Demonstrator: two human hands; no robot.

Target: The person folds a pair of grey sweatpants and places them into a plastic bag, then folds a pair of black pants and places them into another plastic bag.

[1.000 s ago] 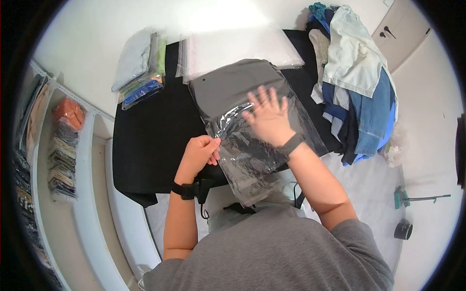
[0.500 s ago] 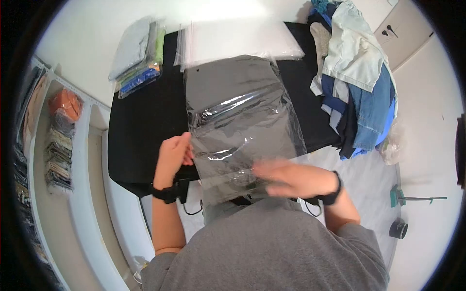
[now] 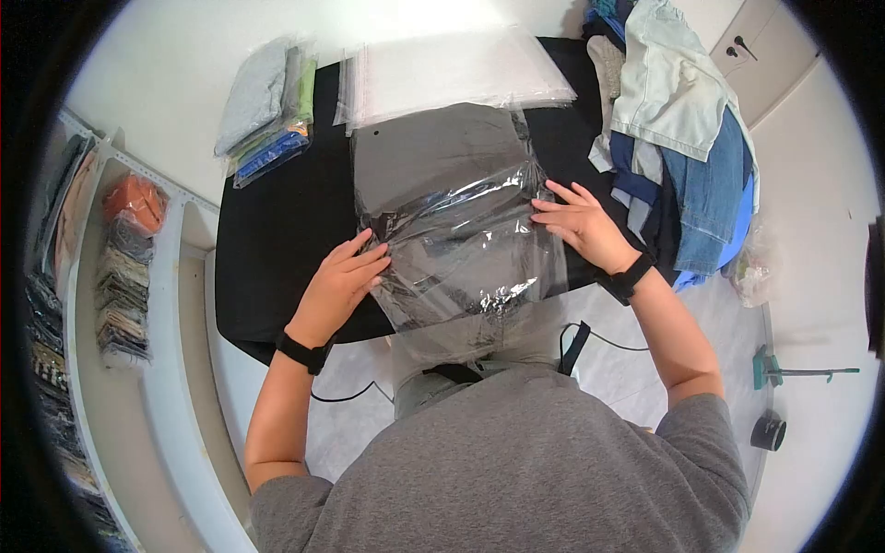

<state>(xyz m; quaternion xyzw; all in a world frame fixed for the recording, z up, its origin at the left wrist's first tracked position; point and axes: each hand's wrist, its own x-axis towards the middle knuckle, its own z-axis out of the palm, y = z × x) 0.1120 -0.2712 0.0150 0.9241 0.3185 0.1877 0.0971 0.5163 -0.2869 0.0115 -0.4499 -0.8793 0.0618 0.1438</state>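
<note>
Along the far left runs a white shelf unit (image 3: 175, 369) whose compartments hold bagged garments stacked on edge, an orange bundle (image 3: 132, 198) among them, kept flat and upright so that many fit side by side. At the back left corner of the black-covered surface (image 3: 277, 240) lies a small pile of finished packs (image 3: 267, 115), grey, green and blue cloth sealed in glossy film, set out of the way of the working area. The left hand (image 3: 339, 288) lies open and palm down, fingers spread, pressing the left edge of the clear plastic bag (image 3: 461, 249); it grips nothing that I can see and seems only to pin and flatten. That bag sits in the middle of the surface, straight before the person, with a folded dark grey garment (image 3: 433, 152) inside; the film is thin, crinkled and shiny, catching the light in bright creases, and its near end hangs off the front edge. Beyond it rests a stack of empty clear bags (image 3: 452, 74), flat and milky, within easy reach. The right hand (image 3: 579, 226) is likewise open, fingers stretched onto the bag's right edge, holding it down rather than clasping it. At the far right a loose heap of clothes (image 3: 682, 138), pale denim and blue fabrics, slumps soft and unfolded over the surface's end.
</note>
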